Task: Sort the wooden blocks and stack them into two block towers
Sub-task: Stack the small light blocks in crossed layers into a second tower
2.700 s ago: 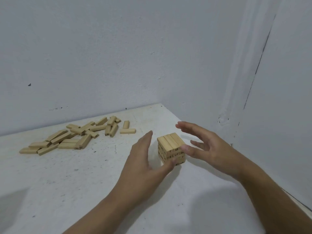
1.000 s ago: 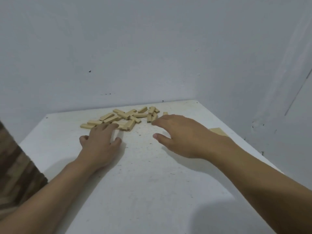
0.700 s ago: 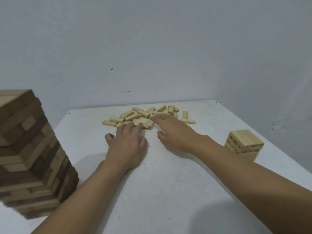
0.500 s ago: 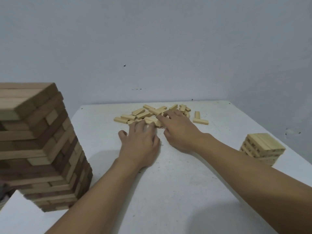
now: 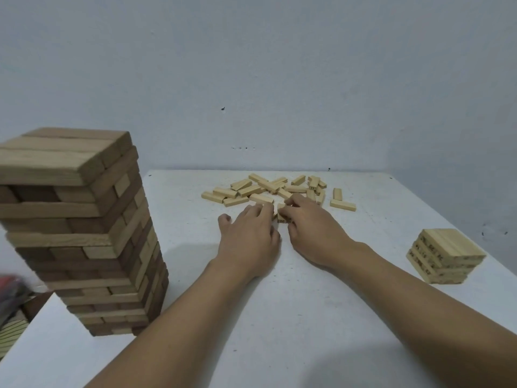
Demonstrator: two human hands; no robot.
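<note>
Several small light wooden blocks lie scattered at the far middle of the white table. At the pile's near edge my left hand lies palm down, its fingertips touching a few small blocks gathered between both hands. My right hand has its fingers curled onto those same blocks from the right. A short tower of small light blocks stands at the right. A tall tower of larger, darker blocks stands at the near left.
Two stray small blocks lie right of the pile. Grey walls close off the table at the back and right. The table's left edge runs just past the tall tower, with dark and striped items below it.
My hands left the short tower and moved left to the loose pile. Over the last half second they closed in on a few blocks at the pile's near edge.
</note>
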